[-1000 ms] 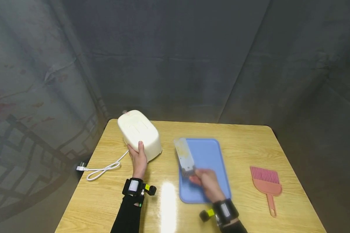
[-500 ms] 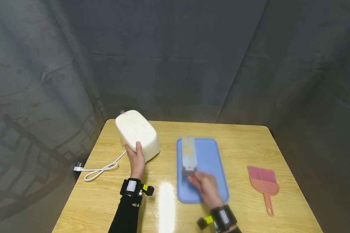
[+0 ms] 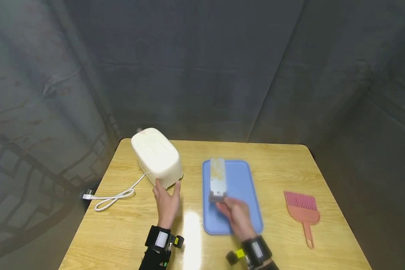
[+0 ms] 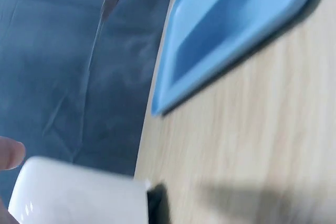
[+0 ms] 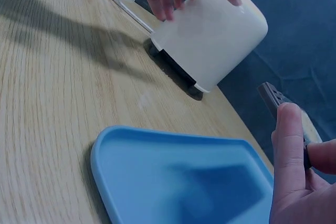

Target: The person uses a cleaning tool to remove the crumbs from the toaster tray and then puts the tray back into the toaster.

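A wood-grain table (image 3: 273, 165) with rounded far corners spans the lower half of the frame, glare streaking its bottom center; left of center stands a white appliance (image 3: 158, 154), its cord (image 3: 118, 196) looped at lower left, plug (image 3: 89, 196) at the table's left edge; a blue tray (image 3: 241, 180) lies just right of center; a pink brush (image 3: 303, 214) lies at lower right.

The blurred right hand (image 3: 237, 216) covers part of the shallow blue plastic tray (image 3: 239, 180) beneath; on the flat whitish plate (image 3: 218, 184) ahead of that hand, yellowish marks (image 3: 217, 170) are too small to identify. The left wrist view crops the rounded cream box (image 4: 79, 195) beyond the left hand (image 3: 167, 205).
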A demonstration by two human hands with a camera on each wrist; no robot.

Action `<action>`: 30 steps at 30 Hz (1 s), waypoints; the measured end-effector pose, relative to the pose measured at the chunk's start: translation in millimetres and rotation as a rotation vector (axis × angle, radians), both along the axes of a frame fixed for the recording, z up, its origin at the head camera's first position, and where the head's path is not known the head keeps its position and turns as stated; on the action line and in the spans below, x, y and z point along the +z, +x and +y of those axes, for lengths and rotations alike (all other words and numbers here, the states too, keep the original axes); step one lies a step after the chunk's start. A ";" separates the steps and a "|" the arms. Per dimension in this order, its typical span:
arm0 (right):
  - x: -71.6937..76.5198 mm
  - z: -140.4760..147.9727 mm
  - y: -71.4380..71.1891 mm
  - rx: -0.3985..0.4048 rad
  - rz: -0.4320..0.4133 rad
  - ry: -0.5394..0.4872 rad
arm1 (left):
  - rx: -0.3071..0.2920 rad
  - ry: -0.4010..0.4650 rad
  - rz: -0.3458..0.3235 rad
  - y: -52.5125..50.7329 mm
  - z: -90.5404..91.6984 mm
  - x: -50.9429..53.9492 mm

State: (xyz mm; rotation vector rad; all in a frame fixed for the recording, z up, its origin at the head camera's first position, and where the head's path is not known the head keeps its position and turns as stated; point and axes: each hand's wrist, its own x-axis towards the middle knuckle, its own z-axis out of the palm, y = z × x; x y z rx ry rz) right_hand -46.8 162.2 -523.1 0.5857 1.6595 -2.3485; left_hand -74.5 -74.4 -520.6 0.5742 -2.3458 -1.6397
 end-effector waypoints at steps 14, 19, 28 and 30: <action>4.7 -12.6 0.5 -0.012 0.041 -0.010 | -0.348 0.302 -0.041 6.1 64.4 -12.2; 4.9 -17.1 -0.2 -0.006 0.045 -0.003 | -0.418 0.296 -0.057 3.5 81.2 -12.3; 7.5 -21.0 -1.6 -0.009 0.061 0.002 | -0.454 0.173 -0.024 3.4 89.3 -19.6; 7.4 -20.1 -2.4 0.006 0.064 0.007 | -0.461 0.182 -0.018 3.4 88.7 -21.4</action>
